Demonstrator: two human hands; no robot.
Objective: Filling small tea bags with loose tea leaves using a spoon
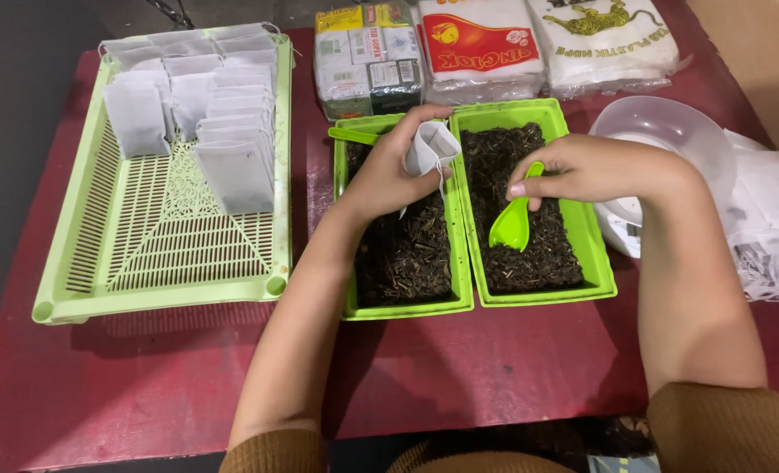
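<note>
Sleeves: brown cuffs [722,429] at the near edge of the table, both forearms reaching away from the camera.
Table: dark red top [512,368], bare along its near edge.
Right tray: green tray [595,263] of dark loose tea at the middle of the table, touching its twin on the left.
Left tray: green tray [407,308], also full of dark tea, with a second green scoop [353,135] lying at its far edge.
Right hand: right hand [582,168] closed around the handle of a green scoop [512,223], whose bowl points down at the tea in the right tray.
Left hand: left hand [388,171] pinching a small white filter bag [433,144], held with its mouth open above the seam between the two trays.
Basket: pale green slotted basket [157,254] at the left edge, with filled white bags [205,114] standing in rows in its far half.
Bowl: clear plastic bowl [670,131] near the right edge, beside a loose pile of white bags [771,228].
Far edge: packets [486,48] in a row.
</note>
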